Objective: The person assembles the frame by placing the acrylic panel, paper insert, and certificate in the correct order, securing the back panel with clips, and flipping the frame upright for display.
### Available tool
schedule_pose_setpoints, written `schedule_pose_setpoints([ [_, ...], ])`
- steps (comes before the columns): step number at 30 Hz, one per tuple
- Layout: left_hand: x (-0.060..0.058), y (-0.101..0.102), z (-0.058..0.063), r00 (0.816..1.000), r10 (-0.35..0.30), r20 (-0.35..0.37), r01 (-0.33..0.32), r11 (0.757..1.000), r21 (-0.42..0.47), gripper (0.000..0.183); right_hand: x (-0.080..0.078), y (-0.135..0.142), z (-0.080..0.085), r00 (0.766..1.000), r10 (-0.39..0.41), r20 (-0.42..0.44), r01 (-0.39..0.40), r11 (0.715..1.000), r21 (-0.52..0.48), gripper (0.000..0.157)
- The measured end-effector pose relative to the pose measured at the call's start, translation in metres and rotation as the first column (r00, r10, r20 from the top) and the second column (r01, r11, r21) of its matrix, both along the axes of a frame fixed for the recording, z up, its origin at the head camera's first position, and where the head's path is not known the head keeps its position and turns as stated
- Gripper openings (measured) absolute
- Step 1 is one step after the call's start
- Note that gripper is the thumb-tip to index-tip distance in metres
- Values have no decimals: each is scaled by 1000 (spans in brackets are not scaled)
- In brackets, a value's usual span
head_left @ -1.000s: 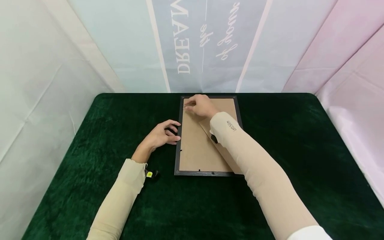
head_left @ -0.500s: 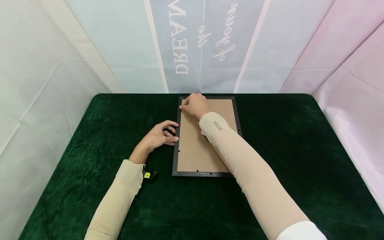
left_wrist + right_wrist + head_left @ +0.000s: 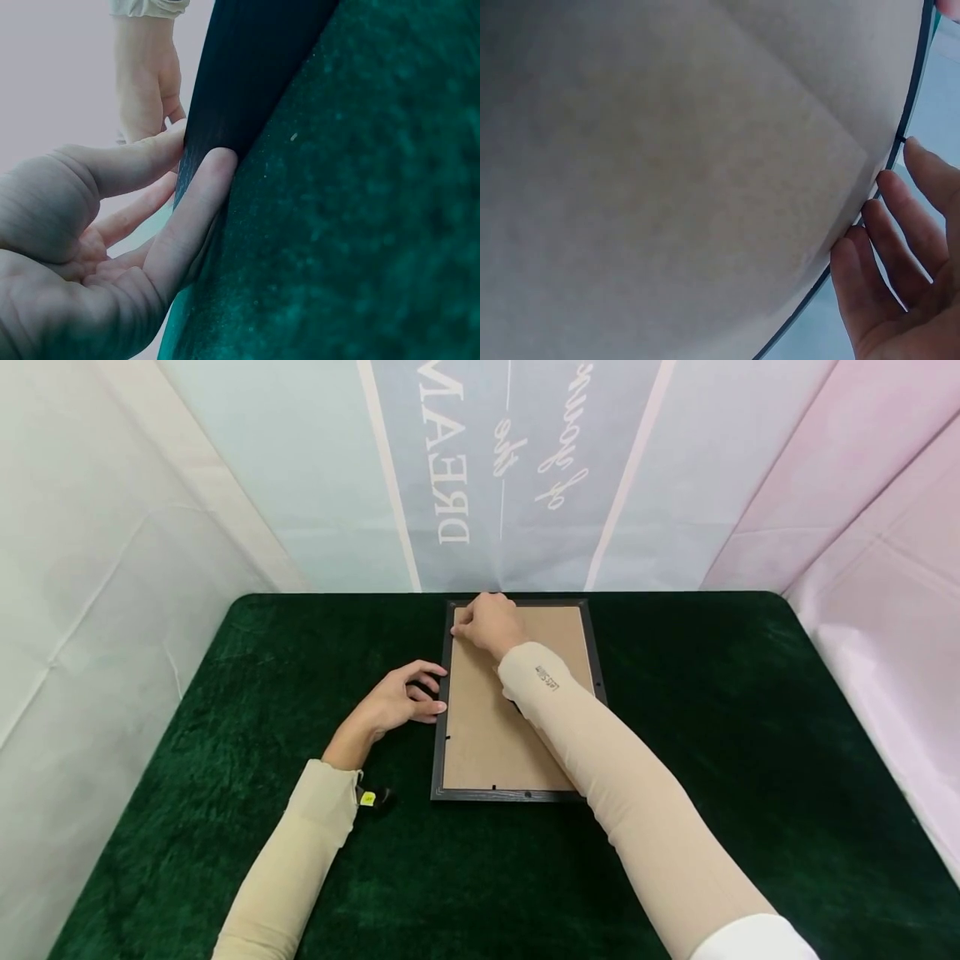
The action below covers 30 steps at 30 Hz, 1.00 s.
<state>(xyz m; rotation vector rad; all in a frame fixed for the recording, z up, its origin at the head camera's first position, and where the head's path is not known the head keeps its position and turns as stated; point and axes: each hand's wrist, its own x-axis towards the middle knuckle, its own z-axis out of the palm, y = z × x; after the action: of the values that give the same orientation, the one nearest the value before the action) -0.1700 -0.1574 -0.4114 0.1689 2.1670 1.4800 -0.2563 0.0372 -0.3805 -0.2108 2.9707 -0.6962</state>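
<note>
A picture frame [image 3: 487,795] with a dark rim lies face down, its brown backing board [image 3: 487,727] upward. Across the backing runs a diagonal stand flap, mostly hidden under the right forearm. My left hand [image 3: 397,697] rests at the frame's left rim, thumb and fingertips touching its outer side. My right hand [image 3: 491,622] reaches over the backing to the upper left of the rim. In the right wrist view, that hand's fingertips [image 3: 844,255] lie along the rim, and the top digit touches a small dark tab [image 3: 901,139].
Small dark tabs [image 3: 493,787] show along the inner rim. Dark green cloth [image 3: 300,635] covers the table around the frame. A printed fabric backdrop [image 3: 517,477] stands right behind the table's far edge, and pale cloth [image 3: 82,610] hangs on the left.
Over the last second my right hand moved left and down onto the frame's left rim, its fingers drawing together. It has barely moved in the last half second. My left hand stays at the rim.
</note>
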Motion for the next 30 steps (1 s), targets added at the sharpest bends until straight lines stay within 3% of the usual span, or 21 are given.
schedule_pose_setpoints([
  [9,0,0,0,1000,0,-5,0,1000,6,51,1,1,1,1000,10,-28,-11,1000,-16,12],
  [23,0,0,-2,1000,1,0,-1,1000,3,51,3,1,0,1000,-9,11,9,1000,-21,15],
  [30,0,0,-2,1000,4,-5,-4,1000,5,51,4,5,0,1000,12,8,-11,997,-77,18],
])
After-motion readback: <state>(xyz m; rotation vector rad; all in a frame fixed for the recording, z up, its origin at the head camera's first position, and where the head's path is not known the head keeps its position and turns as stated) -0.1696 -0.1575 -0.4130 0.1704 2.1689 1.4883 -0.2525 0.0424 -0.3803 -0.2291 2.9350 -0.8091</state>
